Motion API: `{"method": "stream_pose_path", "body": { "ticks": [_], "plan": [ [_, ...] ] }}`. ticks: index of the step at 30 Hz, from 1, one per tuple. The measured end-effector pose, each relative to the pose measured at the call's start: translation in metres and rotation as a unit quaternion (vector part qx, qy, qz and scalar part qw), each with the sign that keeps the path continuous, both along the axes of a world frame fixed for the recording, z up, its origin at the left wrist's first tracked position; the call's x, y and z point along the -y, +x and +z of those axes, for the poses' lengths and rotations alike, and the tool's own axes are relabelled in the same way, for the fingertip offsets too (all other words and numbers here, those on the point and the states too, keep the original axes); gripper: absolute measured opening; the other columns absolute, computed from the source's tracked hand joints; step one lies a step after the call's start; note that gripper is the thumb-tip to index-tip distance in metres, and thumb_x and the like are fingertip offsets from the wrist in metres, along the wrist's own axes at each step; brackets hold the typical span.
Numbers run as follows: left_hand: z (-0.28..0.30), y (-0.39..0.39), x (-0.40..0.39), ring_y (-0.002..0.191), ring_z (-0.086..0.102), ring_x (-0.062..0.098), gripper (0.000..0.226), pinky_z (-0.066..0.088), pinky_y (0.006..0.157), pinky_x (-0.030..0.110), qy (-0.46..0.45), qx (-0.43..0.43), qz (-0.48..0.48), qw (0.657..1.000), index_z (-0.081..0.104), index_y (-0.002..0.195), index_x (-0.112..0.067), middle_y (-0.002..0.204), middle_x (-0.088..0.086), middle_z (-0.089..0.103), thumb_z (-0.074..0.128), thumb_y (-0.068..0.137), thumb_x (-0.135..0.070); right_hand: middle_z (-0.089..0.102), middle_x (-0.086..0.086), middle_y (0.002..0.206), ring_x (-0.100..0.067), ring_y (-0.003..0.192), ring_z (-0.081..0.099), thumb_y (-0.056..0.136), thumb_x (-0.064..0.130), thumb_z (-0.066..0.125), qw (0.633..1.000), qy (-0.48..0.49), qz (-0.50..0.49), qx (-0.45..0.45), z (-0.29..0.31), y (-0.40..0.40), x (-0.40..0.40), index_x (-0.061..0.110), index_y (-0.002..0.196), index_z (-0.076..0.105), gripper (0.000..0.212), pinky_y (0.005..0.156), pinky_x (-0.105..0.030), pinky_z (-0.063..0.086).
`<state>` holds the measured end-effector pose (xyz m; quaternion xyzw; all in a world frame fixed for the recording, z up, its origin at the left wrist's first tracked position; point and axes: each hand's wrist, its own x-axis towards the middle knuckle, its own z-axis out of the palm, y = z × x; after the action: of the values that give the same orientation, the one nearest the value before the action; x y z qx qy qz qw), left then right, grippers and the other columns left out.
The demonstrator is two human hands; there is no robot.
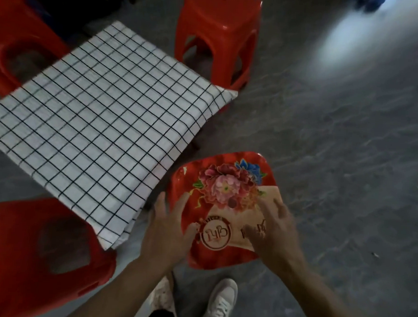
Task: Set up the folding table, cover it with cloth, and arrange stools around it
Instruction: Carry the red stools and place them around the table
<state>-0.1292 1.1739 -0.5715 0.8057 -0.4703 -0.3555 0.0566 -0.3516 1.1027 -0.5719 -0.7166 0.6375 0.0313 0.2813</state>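
Grey concrete floor all round, scuffed, with a bright glare patch up in the far right corner. Loads of bare floor on the right side; the left is where it gets crowded.

The bench sits low in the middle-left, fully under a white cloth with a thin black grid. The cloth hangs over the near edge in a folded corner, and another corner pokes out at the far right.

Red plastic stools all round it: one standing upright just past the far right corner, one at the far left edge, one at the near left, its corner right by the hanging cloth.

The fourth stool is at the near right corner, red seat with a big printed flower bunch and a round stamp logo. Both hands are on that seat: left hand flat with fingers spread along its left edge, right hand also spread, fingers resting on top. Neither is curled round anything. White sneakers show just below.
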Motion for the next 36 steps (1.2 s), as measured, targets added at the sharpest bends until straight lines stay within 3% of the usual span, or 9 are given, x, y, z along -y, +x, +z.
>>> {"method": "stream_pose_path", "body": {
  "ticks": [5,8,10,12,16,21,29,33,36],
  "plan": [
    [-0.051,-0.011,0.027,0.146,0.02,0.04,0.088,0.034,0.113,0.053,0.02,-0.04,0.027,0.999,-0.003,0.15,-0.054,0.163,0.014,-0.003,0.061,0.089,-0.052,0.004,-0.016,0.161,-0.04,0.146,0.011,0.079,0.06,0.067,0.996,0.018,0.025,-0.081,-0.054,-0.004,0.029,0.047,0.151,0.013,0.091,0.112,-0.055,0.03],
    [-0.068,-0.016,0.029,0.124,0.047,0.035,0.095,0.045,0.103,0.046,0.052,-0.076,0.076,0.993,-0.005,0.15,-0.055,0.148,0.022,0.026,0.065,0.086,-0.047,-0.007,-0.016,0.162,-0.046,0.147,0.003,0.073,0.065,0.07,0.997,0.046,-0.031,-0.059,-0.071,-0.011,0.049,0.052,0.149,0.011,0.097,0.113,-0.063,0.026],
    [-0.071,-0.018,0.028,0.107,0.051,0.027,0.095,0.045,0.093,0.036,0.044,-0.081,0.091,0.992,-0.004,0.15,-0.055,0.137,0.019,0.037,0.065,0.086,-0.044,0.011,-0.014,0.161,-0.044,0.146,0.01,0.073,0.064,0.07,0.997,0.052,-0.055,-0.012,-0.078,-0.018,0.059,0.046,0.15,0.018,0.095,0.112,-0.061,0.03],
    [-0.073,-0.018,0.028,0.098,0.046,0.021,0.093,0.042,0.087,0.032,0.032,-0.077,0.096,0.992,-0.001,0.151,-0.056,0.132,0.015,0.037,0.065,0.087,-0.043,0.029,-0.012,0.15,-0.039,0.136,0.033,0.076,0.055,0.072,0.997,0.048,-0.06,0.018,-0.081,-0.022,0.061,0.043,0.15,0.022,0.091,0.105,-0.053,0.042],
    [-0.073,-0.012,0.033,0.118,0.046,0.03,0.078,0.046,0.102,0.044,0.025,-0.074,0.031,0.996,0.002,0.15,-0.057,0.137,0.013,0.032,0.054,0.091,-0.053,0.033,-0.013,0.144,-0.036,0.124,0.046,0.075,0.052,0.074,0.994,0.036,-0.098,0.028,-0.082,-0.024,0.053,0.047,0.146,0.022,0.089,0.099,-0.054,0.047],
    [-0.066,0.0,0.075,0.144,0.015,0.042,0.066,0.025,0.114,0.056,0.006,-0.02,-0.056,0.998,0.014,0.152,-0.053,0.161,0.012,0.01,0.048,0.094,-0.056,0.033,-0.014,0.142,-0.038,0.125,0.044,0.071,0.052,0.079,0.983,0.047,-0.168,0.058,-0.084,-0.026,0.034,0.045,0.15,0.017,0.101,0.1,-0.059,0.045],
    [-0.06,0.009,0.14,0.146,0.009,0.04,0.072,0.023,0.117,0.058,-0.004,-0.006,-0.148,0.989,0.022,0.152,-0.046,0.163,0.01,0.008,0.053,0.089,-0.063,0.036,-0.014,0.138,-0.036,0.125,0.043,0.067,0.05,0.084,0.966,0.024,-0.242,0.088,-0.087,-0.014,0.022,0.037,0.152,0.017,0.109,0.103,-0.055,0.044],
    [-0.072,0.016,0.135,0.149,0.005,0.038,0.076,0.02,0.118,0.053,0.006,-0.012,-0.148,0.989,0.015,0.154,-0.047,0.165,0.008,0.001,0.059,0.092,-0.049,0.039,-0.015,0.133,-0.035,0.116,0.051,0.067,0.048,0.085,0.972,0.024,-0.226,0.064,-0.088,-0.016,0.028,0.043,0.147,0.024,0.1,0.1,-0.052,0.048],
    [-0.084,0.026,0.12,0.149,0.012,0.034,0.092,0.026,0.118,0.05,-0.003,-0.002,-0.136,0.991,0.002,0.155,-0.045,0.165,0.009,0.004,0.066,0.089,-0.044,0.05,-0.014,0.129,-0.031,0.116,0.053,0.071,0.038,0.084,0.973,0.019,-0.216,0.075,-0.088,-0.02,0.035,0.035,0.143,0.036,0.086,0.099,-0.043,0.048]
  ]
}}
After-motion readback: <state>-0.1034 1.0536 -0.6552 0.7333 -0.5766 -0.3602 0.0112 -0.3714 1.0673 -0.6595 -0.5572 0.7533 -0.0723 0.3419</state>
